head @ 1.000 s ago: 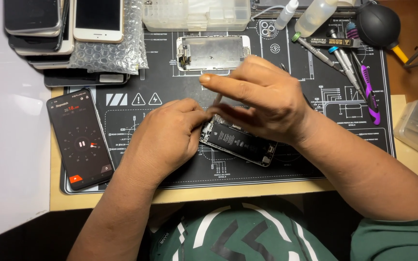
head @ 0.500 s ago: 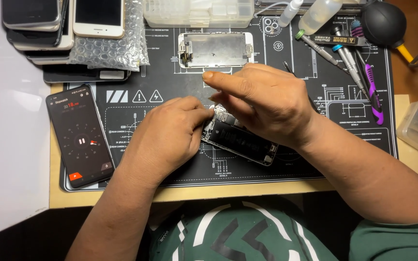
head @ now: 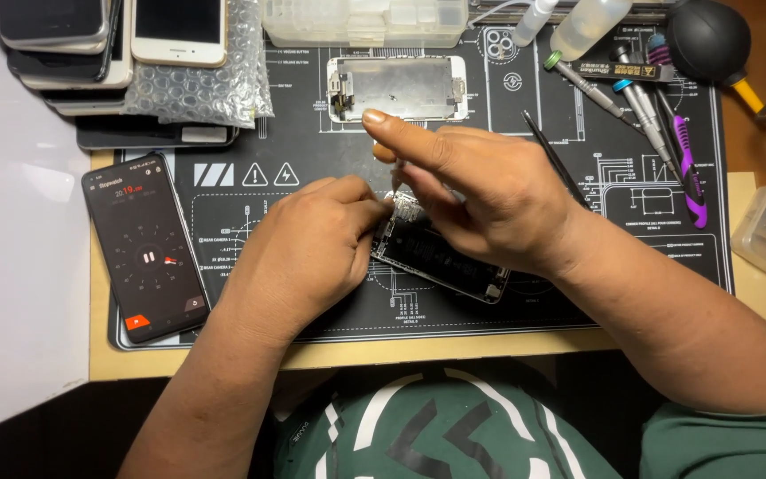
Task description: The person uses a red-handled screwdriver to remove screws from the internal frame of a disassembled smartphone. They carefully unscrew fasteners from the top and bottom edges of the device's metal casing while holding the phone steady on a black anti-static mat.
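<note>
A: While both hands crowd the opened dark phone body with its internals exposed (head: pixel 441 257), near the middle of the black printed repair mat (head: pixel 312 133), log the item's position first.

B: Item one: phone body, lying tilted on the mat, its left end under the fingers. Left hand (head: pixel 303 257), fingers curled and pinching at that left end. Right hand (head: pixel 489 200), thumb and middle fingers pressed to the same spot, forefinger stretched out free toward the far side. Whether a small part or tool sits between the fingertips I cannot tell; they hide it.

A: Hazards?

B: Entry one: a slip of the pinch at the connector end could tear a thin cable or bend a contact, since both hands bear on one small area. Entry two: the body rests loose on the mat, so a sideways push might skid it toward the near edge. Entry three: the detached silver metal-backed screen frame (head: pixel 398 89) lies just beyond the forefinger; a sweep of that hand could knock it.

A: Surroundings?

B: Black smartphone showing a stopwatch dial (head: pixel 145 248), left. Stack of phones on bubble wrap (head: pixel 126 53), far left. Screwdrivers with coloured grips (head: pixel 658 115), far right; a wrist drag could scatter them. Black rubber dust blower (head: pixel 707 40), far right corner.
</note>
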